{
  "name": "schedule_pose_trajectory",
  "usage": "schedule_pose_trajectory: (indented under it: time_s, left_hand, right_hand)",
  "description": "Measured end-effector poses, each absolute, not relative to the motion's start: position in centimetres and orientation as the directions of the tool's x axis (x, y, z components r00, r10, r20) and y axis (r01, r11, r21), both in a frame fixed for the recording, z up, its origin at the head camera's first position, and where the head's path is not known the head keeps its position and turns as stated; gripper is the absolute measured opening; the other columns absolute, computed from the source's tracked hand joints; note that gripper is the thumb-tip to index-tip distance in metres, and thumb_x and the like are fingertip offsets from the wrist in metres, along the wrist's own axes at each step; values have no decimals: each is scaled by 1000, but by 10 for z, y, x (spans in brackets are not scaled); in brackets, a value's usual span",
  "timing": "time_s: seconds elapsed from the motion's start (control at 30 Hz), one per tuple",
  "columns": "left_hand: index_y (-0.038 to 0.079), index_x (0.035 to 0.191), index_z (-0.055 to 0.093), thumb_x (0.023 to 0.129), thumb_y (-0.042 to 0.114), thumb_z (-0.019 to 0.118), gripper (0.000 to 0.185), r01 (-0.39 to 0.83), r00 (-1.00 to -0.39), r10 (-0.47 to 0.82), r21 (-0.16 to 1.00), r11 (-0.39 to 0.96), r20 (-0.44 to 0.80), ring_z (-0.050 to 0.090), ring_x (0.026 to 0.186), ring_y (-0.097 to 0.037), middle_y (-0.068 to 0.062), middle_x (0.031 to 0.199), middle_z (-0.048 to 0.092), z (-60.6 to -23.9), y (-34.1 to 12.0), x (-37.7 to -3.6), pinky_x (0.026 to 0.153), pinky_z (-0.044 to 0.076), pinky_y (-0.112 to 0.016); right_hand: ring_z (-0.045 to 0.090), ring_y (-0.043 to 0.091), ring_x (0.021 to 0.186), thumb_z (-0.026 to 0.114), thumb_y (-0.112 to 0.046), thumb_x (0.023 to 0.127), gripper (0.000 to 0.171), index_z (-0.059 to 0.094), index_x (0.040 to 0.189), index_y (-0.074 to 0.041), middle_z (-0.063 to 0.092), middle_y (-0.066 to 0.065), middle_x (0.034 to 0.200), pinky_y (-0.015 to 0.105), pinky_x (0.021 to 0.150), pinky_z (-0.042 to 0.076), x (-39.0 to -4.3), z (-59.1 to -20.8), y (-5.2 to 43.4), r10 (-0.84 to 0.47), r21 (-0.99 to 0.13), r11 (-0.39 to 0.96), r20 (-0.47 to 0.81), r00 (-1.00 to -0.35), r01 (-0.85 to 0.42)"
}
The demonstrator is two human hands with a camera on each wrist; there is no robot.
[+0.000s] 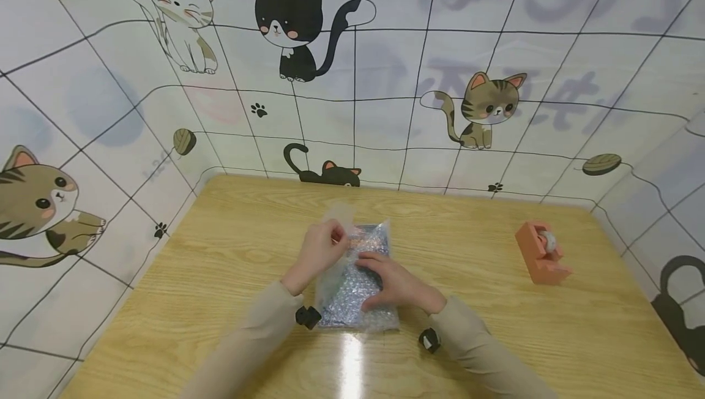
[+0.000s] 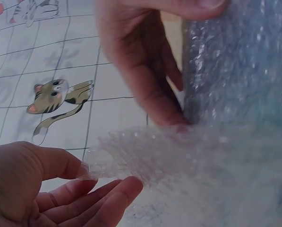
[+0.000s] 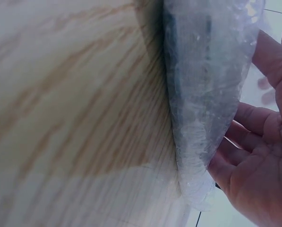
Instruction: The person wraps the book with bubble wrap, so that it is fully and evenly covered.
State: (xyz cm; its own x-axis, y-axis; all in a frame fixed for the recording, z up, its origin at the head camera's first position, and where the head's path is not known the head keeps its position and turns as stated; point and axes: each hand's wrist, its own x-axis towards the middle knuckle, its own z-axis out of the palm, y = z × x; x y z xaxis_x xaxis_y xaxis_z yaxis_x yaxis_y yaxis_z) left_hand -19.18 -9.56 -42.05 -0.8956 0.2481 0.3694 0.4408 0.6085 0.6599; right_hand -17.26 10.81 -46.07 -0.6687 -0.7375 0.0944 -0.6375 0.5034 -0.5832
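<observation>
A flat, rectangular, dark bluish item wrapped in bubble wrap point(image 1: 352, 301) lies on the table in the head view; some orange print shows through near its far end. What is inside, the plastic blurs too much to tell. My left hand point(image 1: 322, 247) pinches a loose flap of the bubble wrap point(image 2: 145, 153) between thumb and fingers, lifted over the item's left side. Across the right part of the package rests my right hand point(image 1: 399, 283), its fingers spread and fairly straight. In the right wrist view, its fingers point(image 3: 242, 127) touch the wrapped surface.
An orange tape dispenser point(image 1: 542, 255) with a roll of tape stands on the right of the wooden table point(image 1: 462, 234). A cloth printed with cats and grid lines point(image 1: 385, 74) rises behind the table and along both sides.
</observation>
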Motion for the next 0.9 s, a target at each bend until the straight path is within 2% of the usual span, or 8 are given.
schedule_pose_trajectory:
  time_s: [0.3,0.53,0.73,0.8,0.9]
  left_hand:
    - [6,69,59,76,5,63,8,419,-904,285,535,734,317,53,57,-16,-2,62,58,-436,-77,-199,51,43,-26]
    - [6,70,62,77,7,63,6,368,-930,278,573,733,241,54,60,-16,-2,65,59,-444,-77,-202,54,45,-27]
    - [5,75,67,80,15,66,11,354,-935,290,615,705,205,57,64,-15,-3,71,64,-450,-80,-206,59,48,-27]
    - [5,73,67,80,17,67,14,366,-928,320,634,681,191,54,62,-12,-2,68,63,-449,-81,-207,57,46,-25]
    - [5,66,60,81,16,67,20,405,-901,402,655,638,165,43,55,-6,2,62,53,-448,-81,-208,51,36,-19]
  right_hand:
    - [37,36,130,82,-33,68,83,46,132,6,39,21,141,46,107,31,-173,-461,106,-736,-603,493,95,-670,-627]
    - [35,37,131,81,-34,70,82,46,134,3,37,20,144,50,107,28,-175,-466,111,-727,-667,459,97,-679,-587]
    - [36,35,131,80,-30,72,72,51,131,-1,40,16,144,50,107,29,-180,-470,119,-714,-723,411,124,-689,-556]
    - [39,33,129,80,-27,73,67,53,129,-1,44,14,141,47,106,31,-181,-471,123,-704,-748,386,139,-696,-540]
    - [45,33,124,78,-17,75,57,55,124,2,52,16,132,45,105,34,-181,-470,127,-674,-805,327,168,-719,-494]
